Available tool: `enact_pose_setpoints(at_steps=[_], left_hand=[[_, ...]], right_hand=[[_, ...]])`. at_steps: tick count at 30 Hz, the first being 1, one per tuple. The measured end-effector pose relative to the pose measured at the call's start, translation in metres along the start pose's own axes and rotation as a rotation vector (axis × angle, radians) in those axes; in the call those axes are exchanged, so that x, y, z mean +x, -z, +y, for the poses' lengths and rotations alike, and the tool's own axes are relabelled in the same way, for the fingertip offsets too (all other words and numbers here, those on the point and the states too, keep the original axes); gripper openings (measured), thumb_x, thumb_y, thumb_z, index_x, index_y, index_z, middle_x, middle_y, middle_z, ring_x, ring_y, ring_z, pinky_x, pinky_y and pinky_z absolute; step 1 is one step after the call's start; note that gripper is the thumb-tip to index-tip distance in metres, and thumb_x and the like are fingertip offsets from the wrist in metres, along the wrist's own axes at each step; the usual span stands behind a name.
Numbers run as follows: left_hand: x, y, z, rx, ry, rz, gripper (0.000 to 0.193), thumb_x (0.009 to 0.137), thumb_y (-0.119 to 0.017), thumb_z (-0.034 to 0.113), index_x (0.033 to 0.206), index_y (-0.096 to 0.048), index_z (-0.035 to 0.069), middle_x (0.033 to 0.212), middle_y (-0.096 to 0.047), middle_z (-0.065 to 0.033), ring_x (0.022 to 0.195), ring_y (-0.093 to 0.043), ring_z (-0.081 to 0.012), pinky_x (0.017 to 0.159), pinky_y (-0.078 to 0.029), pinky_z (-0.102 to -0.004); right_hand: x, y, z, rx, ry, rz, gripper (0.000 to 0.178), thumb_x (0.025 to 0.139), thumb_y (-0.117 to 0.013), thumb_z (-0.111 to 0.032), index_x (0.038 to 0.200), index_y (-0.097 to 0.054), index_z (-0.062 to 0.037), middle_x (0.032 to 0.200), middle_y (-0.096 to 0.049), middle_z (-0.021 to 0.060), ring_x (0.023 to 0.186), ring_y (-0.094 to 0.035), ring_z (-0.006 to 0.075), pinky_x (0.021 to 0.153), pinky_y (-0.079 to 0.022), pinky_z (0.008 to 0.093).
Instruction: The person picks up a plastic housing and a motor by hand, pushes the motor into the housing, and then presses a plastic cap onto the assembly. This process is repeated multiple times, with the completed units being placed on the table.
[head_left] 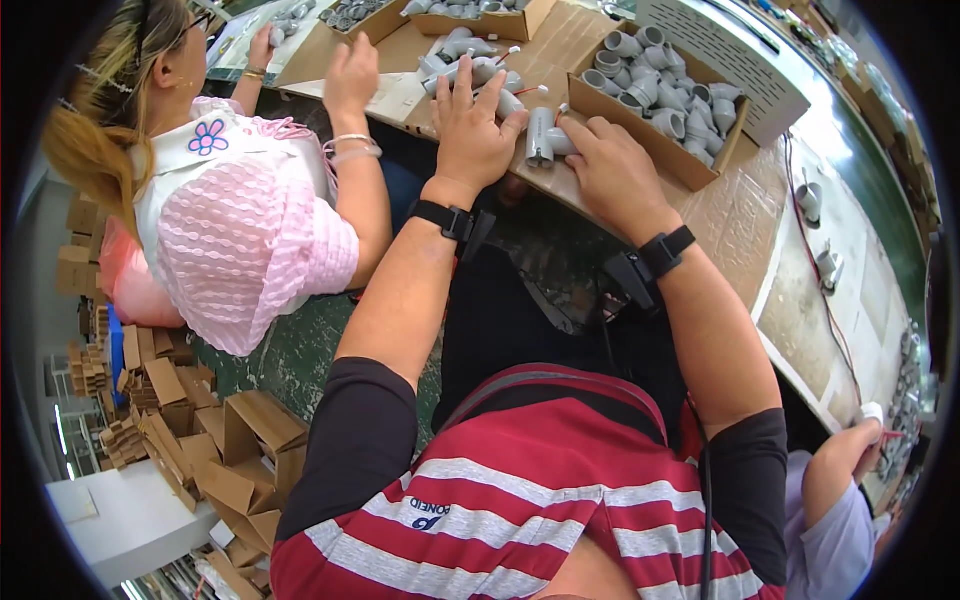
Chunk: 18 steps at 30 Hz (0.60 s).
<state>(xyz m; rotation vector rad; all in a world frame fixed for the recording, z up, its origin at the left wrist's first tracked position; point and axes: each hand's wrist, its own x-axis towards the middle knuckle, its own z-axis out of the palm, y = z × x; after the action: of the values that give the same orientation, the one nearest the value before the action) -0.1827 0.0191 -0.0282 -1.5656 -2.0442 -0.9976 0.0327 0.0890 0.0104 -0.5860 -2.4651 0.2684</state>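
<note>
Grey tee fitting (540, 137) at the front edge of the cardboard-covered table (745, 215), between both hands; we see its side branch pointing right. Right hand (615, 172) at that branch, index finger reaching alongside it; we cannot tell whether finger and thumb close on it, the thumb being hidden. Left hand (475, 130) just left of the tee, fingers spread apart over a pile of grey fittings (460, 50); we cannot tell what its palm touches. Black bands on both wrists. Beyond the right hand, we note an open carton (665, 155) full of grey elbows, a perforated panel (725, 65) behind it. To the left, a co-worker in pink and white (255, 215), one hand raised near the table.
</note>
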Motion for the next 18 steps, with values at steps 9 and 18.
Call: enact_pose_setpoints(at_steps=[9, 18], left_hand=[[0.01, -0.011, 0.004, -0.111, 0.258, 0.114, 0.07, 0.09, -0.072, 0.037, 0.151, -0.046, 0.014, 0.159, -0.03, -0.0325, 0.142, -0.03, -0.0577, 0.118, -0.025, -0.0621], [0.004, -0.044, 0.032, 0.025, -0.216, -0.014, 0.051, 0.092, -0.065, 0.018, 0.136, -0.053, -0.005, 0.148, -0.037, -0.0425, 0.138, -0.038, -0.058, 0.116, -0.032, -0.0595]], right_hand=[[0.01, -0.016, -0.014, -0.053, -0.124, 0.053, 0.022, 0.087, -0.07, -0.017, 0.104, -0.063, -0.0054, 0.106, -0.065, 0.0157, 0.097, -0.065, 0.0361, 0.08, -0.054, 0.0463], [0.023, -0.008, 0.019, 0.118, 0.053, 0.098, 0.017, 0.089, -0.061, -0.009, 0.102, -0.07, -0.0029, 0.117, -0.067, 0.0178, 0.104, -0.065, 0.0397, 0.089, -0.054, 0.0454]])
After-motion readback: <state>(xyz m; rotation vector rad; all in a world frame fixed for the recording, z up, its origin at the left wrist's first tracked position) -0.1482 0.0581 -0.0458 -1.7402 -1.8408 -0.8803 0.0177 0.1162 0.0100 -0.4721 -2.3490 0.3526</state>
